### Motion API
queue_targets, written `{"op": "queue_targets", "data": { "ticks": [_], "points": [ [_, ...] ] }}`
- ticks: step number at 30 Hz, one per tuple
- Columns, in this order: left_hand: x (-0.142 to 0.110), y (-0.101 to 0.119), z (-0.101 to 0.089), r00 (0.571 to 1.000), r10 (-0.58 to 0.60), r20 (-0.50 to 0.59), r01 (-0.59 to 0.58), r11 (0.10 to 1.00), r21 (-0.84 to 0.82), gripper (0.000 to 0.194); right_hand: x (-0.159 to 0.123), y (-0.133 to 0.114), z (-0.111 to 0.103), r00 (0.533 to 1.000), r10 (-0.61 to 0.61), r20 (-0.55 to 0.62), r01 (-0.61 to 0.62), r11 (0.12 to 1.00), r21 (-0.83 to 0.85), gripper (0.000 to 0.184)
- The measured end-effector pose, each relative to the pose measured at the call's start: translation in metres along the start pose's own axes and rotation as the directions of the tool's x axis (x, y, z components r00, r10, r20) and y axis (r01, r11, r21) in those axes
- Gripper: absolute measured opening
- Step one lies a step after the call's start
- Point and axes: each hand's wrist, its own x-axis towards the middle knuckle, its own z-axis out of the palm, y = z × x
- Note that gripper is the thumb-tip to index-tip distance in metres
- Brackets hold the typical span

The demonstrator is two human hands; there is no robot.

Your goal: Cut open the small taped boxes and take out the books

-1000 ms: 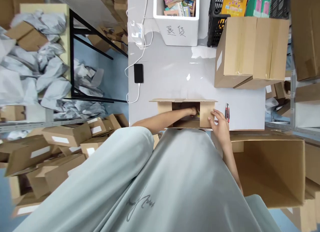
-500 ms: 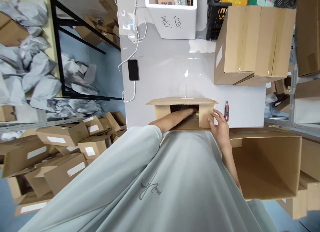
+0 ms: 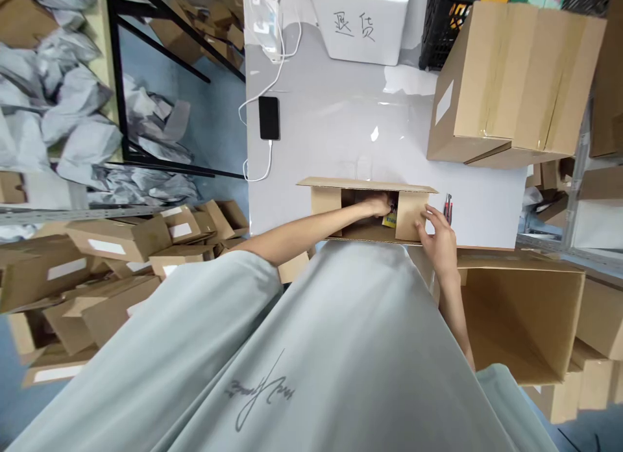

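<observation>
The open carton (image 3: 325, 202) stands on the counter (image 3: 316, 134), at its near edge, just before my body. My left hand (image 3: 380, 204) is inside it, beside a yellow packet (image 3: 389, 219); I cannot tell if these fingers pinch something. My right hand (image 3: 439, 244) is at the right flap, its fingers a little spread. Just beyond this hand lies the cutter (image 3: 448, 208). Farther away, a phone (image 3: 269, 118) lies on the left, and two taped boxes (image 3: 525, 82) stand on the right.
</observation>
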Motion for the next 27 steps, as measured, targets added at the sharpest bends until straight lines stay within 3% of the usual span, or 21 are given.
{"op": "queue_targets", "data": {
  "ticks": [2, 6, 8, 11, 14, 16, 20, 24, 27],
  "points": [
    [-0.024, -0.007, -0.01, 1.0, 0.012, -0.023, -0.01, 0.997, 0.083, 0.013, 0.001, -0.001, -0.002, 1.0, -0.002, 0.015, 0.002, 1.0, -0.005, 0.048],
    [-0.102, -0.029, -0.023, 0.962, 0.173, -0.21, -0.096, 0.938, 0.333, 0.02, 0.003, -0.001, -0.006, 1.0, -0.003, 0.027, 0.003, 1.0, -0.005, 0.047],
    [-0.141, -0.042, -0.027, 0.897, 0.298, -0.325, -0.159, 0.906, 0.392, 0.023, 0.004, -0.004, -0.008, 1.0, -0.019, 0.022, 0.019, 1.0, -0.007, 0.048],
    [-0.181, -0.06, -0.035, 0.727, 0.467, -0.503, -0.327, 0.88, 0.345, 0.024, 0.003, -0.02, -0.015, 0.997, -0.078, -0.016, 0.079, 0.996, 0.03, 0.046],
    [-0.195, -0.073, -0.048, 0.582, 0.559, -0.591, -0.515, 0.815, 0.264, 0.025, 0.0, -0.055, -0.027, 0.986, -0.161, -0.052, 0.168, 0.97, 0.178, 0.042],
    [-0.196, -0.078, -0.058, 0.526, 0.595, -0.608, -0.598, 0.767, 0.233, 0.025, -0.002, -0.083, -0.034, 0.967, -0.238, -0.086, 0.252, 0.939, 0.233, 0.043],
    [-0.197, -0.08, -0.077, 0.483, 0.648, -0.589, -0.66, 0.712, 0.241, 0.028, -0.004, -0.127, -0.042, 0.9, -0.403, -0.164, 0.422, 0.9, 0.105, 0.045],
    [-0.203, -0.071, -0.087, 0.453, 0.715, -0.532, -0.683, 0.662, 0.308, 0.027, -0.006, -0.149, -0.042, 0.855, -0.489, -0.174, 0.491, 0.871, -0.039, 0.046],
    [-0.205, -0.058, -0.088, 0.42, 0.76, -0.495, -0.67, 0.628, 0.396, 0.029, -0.008, -0.161, -0.038, 0.844, -0.522, -0.122, 0.525, 0.851, -0.007, 0.032]
  ]
}}
